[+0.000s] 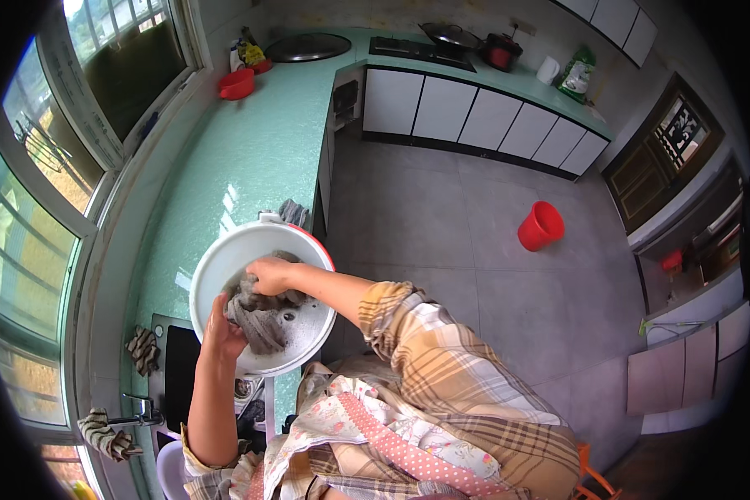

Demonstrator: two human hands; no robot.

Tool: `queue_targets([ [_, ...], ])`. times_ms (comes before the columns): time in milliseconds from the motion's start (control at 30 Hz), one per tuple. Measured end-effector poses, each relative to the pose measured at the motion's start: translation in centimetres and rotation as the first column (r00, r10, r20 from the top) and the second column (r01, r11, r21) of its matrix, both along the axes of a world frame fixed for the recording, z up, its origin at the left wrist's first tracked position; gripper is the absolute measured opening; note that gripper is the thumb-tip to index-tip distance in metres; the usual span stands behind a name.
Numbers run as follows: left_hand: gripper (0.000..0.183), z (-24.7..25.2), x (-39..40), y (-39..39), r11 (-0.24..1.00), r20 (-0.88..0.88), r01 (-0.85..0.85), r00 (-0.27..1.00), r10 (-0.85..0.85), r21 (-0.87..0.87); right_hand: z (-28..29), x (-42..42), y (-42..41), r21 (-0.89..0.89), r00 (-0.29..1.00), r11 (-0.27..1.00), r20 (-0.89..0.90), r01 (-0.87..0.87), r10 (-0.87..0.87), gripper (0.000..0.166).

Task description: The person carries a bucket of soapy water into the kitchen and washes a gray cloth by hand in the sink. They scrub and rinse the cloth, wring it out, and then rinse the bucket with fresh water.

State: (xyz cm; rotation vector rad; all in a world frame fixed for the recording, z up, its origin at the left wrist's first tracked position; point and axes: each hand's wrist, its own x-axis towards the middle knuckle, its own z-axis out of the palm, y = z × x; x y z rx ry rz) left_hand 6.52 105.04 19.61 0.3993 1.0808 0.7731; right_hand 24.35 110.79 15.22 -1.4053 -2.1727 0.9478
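Note:
A white plastic bucket (201, 275) stands on the green countertop beside the sink. Inside it, a grey wet cloth (259, 328) lies bunched above soapy water. My left hand (224, 331) reaches over the near left rim and grips the cloth's left side. From the right, my right hand (271, 276) dips in with its fingers closed on the upper part of the same cloth. The fingertips of both hands are partly hidden by the folds. Just behind the bucket's far rim, another grey cloth (294, 212) rests at the counter edge.
Striped rags lie by the sink (181, 356) and over the faucet (140, 415). A red bowl (236, 84) sits further along the countertop (275, 137). On the tiled floor stands a red bucket (540, 226). A gas stove (406, 51) and pots line the far counter.

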Motion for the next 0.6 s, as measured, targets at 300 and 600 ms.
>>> queue_targets([
  [300,0.035,-3.7,-2.3,4.1,0.972,0.378,0.000,0.921,-0.091,0.233,7.7,-7.0,-5.6,0.169,0.859,0.935,-0.471,0.311,-0.201,0.036],
  [600,0.046,2.0,1.7,-1.0,0.854,0.053,-0.022,0.999,-0.007,0.520,6.1,-6.4,-2.2,0.369,0.873,0.811,-0.364,0.454,-0.324,0.025],
])
